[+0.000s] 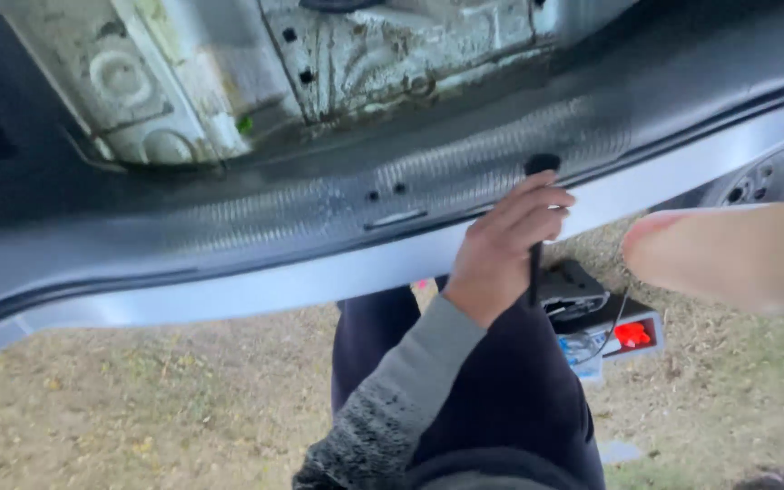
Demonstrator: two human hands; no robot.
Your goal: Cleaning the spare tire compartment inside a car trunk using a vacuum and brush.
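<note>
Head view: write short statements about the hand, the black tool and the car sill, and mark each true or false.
1. The left hand grips a thin black tool. True.
2. The tool's top end is near the dark car sill. True.
3. The ground is tiled. False: dry grass and leaves.
4. The sleeve is red. False: grey.
5. A case lies on the ground. True.

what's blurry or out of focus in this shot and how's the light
Head view: soft, even daylight with no hard shadows; a dull sheen on the door sill. A big out-of-focus finger at the right edge is too close to the lens. The left hand on the black tool is slightly motion-soft; the ground is smeared.
</note>
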